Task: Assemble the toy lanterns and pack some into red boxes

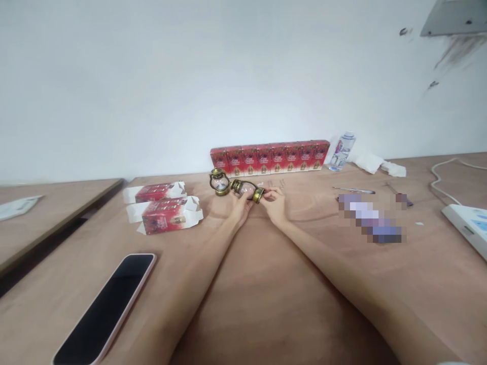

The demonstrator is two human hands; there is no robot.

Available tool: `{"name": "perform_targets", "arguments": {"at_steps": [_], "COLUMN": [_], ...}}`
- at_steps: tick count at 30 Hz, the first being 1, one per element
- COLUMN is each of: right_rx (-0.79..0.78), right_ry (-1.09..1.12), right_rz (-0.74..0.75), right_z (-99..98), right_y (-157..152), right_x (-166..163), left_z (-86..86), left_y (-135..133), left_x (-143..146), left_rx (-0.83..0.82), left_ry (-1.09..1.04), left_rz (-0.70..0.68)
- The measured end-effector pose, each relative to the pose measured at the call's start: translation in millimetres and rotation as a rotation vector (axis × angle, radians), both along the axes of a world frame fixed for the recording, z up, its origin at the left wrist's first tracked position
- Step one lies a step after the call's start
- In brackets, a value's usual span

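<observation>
Wood table (243,304); phone (110,306) is parked near left. Lantern (246,188) is held tipped sideways, gripped by left hand (240,207), base (259,195) pinched by right hand (276,205). Second lantern (219,183) could be knocked over if grip slips: just beside. Red boxes (271,158) are lined up behind.

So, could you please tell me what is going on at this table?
A person is handling a small lantern with both hands: the left hand holds it tipped on its side, while the fingers of the right hand are at its base. A second lantern stands upright just to the left. Farther left lie two red boxes with open flaps, and a row of red boxes stands behind, near the wall.
</observation>
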State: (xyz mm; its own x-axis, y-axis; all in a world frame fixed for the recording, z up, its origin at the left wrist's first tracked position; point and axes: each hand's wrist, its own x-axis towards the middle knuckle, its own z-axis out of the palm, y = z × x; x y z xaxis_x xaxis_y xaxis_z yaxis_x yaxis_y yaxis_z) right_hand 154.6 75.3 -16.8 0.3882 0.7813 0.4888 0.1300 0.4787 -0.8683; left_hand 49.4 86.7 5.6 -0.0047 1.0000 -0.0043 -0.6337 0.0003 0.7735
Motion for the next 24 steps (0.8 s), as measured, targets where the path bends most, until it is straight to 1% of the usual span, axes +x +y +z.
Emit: {"name": "perform_targets", "arguments": {"at_steps": [8, 12, 18, 21, 24], "right_rx": [-0.002, -0.017, -0.093, -0.119, -0.141], "right_ry": [-0.049, -0.096, -0.12, -0.095, -0.086], "right_rz": [-0.006, 0.016, 0.04, -0.006, -0.054], "right_z": [-0.9, -3.0, -11.3, -13.8, -15.0], "right_y": [0, 1, 5, 9, 12], "right_x": [2, 3, 2, 6, 14], "left_z": [0.6, 0.2, -3.1, -5.9, -8.4], "left_y": [1, 2, 3, 5, 5], "left_x": [-1, -1, 1, 2, 2], "left_rx": [-0.015, -0.018, -0.025, -0.012, 0.038], "left_ry": [-0.006, -0.009, 0.013, 0.047, 0.103], "left_rz": [0.002, 0.014, 0.105, 0.164, 0.209]}}
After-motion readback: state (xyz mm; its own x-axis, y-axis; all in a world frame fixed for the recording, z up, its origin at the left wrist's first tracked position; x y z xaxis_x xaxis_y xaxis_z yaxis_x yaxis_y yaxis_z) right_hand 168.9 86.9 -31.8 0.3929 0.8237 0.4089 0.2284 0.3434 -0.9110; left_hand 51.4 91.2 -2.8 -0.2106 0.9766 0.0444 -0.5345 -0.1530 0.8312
